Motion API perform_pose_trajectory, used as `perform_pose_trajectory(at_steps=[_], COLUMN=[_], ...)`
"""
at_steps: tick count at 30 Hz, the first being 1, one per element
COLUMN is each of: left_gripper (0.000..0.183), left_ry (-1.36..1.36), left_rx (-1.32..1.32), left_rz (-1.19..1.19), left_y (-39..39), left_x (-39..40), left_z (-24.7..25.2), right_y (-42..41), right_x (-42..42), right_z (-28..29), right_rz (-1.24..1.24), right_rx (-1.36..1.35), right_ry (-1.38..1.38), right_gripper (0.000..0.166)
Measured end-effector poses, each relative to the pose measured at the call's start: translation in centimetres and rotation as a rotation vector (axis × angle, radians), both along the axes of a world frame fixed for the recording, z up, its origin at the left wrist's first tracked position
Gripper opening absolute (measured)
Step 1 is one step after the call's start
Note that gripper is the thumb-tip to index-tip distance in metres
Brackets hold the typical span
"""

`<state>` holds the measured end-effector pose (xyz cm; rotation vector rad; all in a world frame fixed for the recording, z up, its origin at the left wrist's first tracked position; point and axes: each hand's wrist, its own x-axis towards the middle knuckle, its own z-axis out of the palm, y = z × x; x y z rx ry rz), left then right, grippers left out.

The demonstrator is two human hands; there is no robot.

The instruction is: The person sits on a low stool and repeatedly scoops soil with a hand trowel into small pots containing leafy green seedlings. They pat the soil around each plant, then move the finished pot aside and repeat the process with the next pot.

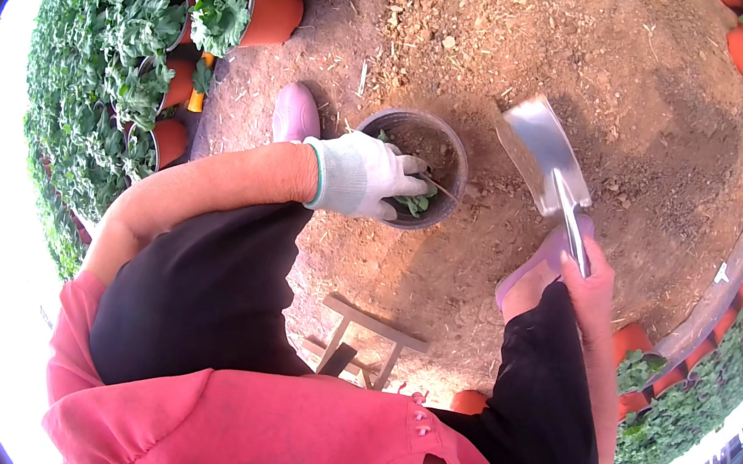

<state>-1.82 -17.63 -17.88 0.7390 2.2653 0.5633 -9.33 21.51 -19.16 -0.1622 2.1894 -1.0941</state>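
Note:
A dark plastic pot stands on the soil before me, with a leafy green plant and some soil inside. In a white knit glove with a grey cuff, my left hand reaches over the near-left rim and grips the plant among its leaves; the fingers partly hide the hold. A thin brown stalk sticks out beside the fingertips. To the right, my bare right hand is closed on the handle of a shiny metal scoop. Its wide blade is tilted above the ground, apart from the pot.
Loose soil covers the ground beyond the pot. Rows of leafy plants in orange-red pots line the left, with more pots on the right. A small wooden stool is beneath me. Pink shoes flank the pot.

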Motion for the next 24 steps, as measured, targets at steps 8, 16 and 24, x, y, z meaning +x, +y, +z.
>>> perform_pose_trajectory(at_steps=[8,16,24], left_gripper=[0.052,0.052,0.054], left_ry=[0.025,0.002,0.004], left_rx=[0.058,0.06,0.024], left_rz=[0.032,0.044,0.004], left_y=[-0.2,-0.1,0.1], left_x=[-0.1,-0.1,-0.5], left_z=[-0.1,-0.2,0.3], right_y=[2.7,-0.5,-0.6], right_x=[-0.5,0.2,-1.1], right_z=[-2.1,-4.3,0.7], right_rz=[-0.031,-0.286,0.001], right_rx=[0.081,-0.16,-0.033], right_ry=[-0.37,-0.623,-0.138], right_gripper=[0.021,0.021,0.035])
